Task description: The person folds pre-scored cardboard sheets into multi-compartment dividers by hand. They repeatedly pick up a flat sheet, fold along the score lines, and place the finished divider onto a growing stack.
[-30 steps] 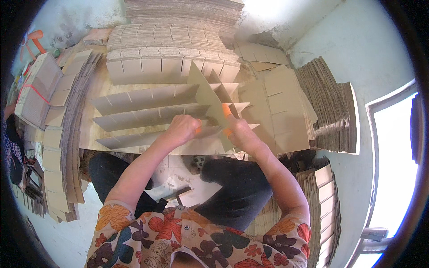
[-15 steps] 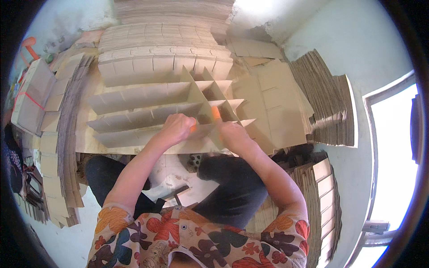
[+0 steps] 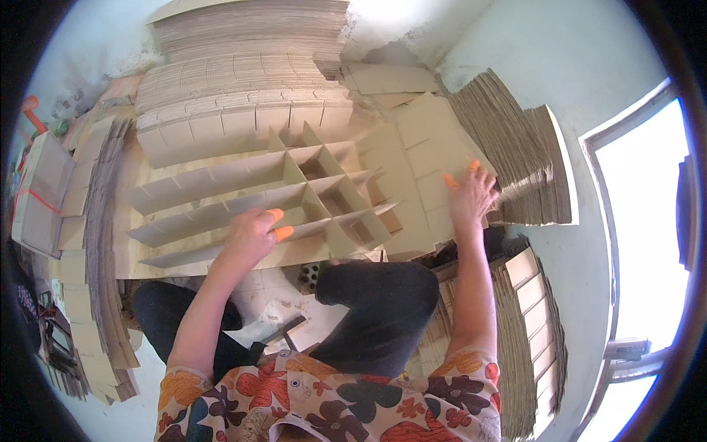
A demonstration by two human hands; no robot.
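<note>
A half-assembled cardboard divider (image 3: pixel 317 184) lies before me, its long slotted strips crossed by short ones at its right end. At its front strip (image 3: pixel 199 249) is my left hand (image 3: pixel 250 237), fingers curled and the orange-covered thumb and fingertip apart near the strip's upper edge; whether they touch it, I cannot tell. My right hand (image 3: pixel 471 197) is open over the right edge of the flat slotted cardboard sheets (image 3: pixel 423 147). Orange covers sit on its thumb and a finger too. No piece shows in that hand.
Behind the divider stands a long row of slotted cardboard strips (image 3: pixel 221 132). More stacks rise at the right (image 3: pixel 501 140), lower right (image 3: pixel 530 309) and left (image 3: pixel 99 221). A pale box with a red strap (image 3: pixel 40 195) stands far left. My knees (image 3: pixel 375 302) are under the board's front edge.
My right hand has left the divider and moved right onto the flat sheets, opening. My left hand has shifted left and loosened. The whole view has swung slightly.
</note>
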